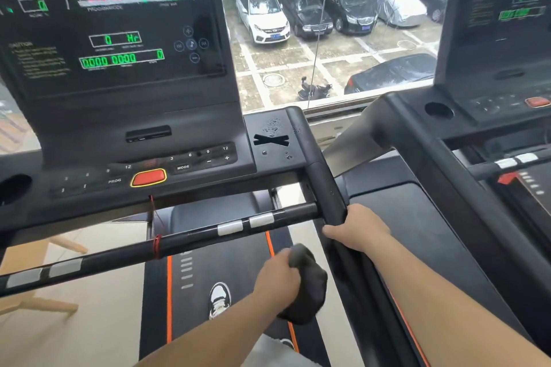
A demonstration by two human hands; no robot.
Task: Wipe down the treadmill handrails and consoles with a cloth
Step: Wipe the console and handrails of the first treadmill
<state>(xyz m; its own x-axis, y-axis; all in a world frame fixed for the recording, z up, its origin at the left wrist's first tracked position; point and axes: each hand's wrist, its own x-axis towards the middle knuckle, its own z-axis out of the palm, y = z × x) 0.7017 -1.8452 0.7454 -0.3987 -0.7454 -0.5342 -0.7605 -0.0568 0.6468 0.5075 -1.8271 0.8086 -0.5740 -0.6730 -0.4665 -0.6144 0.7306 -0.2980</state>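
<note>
The black treadmill belt with orange edge stripes runs from near to far under the console. One black-and-white sneaker stands on it, near the middle. To its left lies pale tiled floor, carrying a light wooden frame.

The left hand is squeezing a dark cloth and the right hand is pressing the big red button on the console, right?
Not quite. In the head view the right hand grips the side handrail, not the red button. The left hand does hold the dark cloth.
</note>
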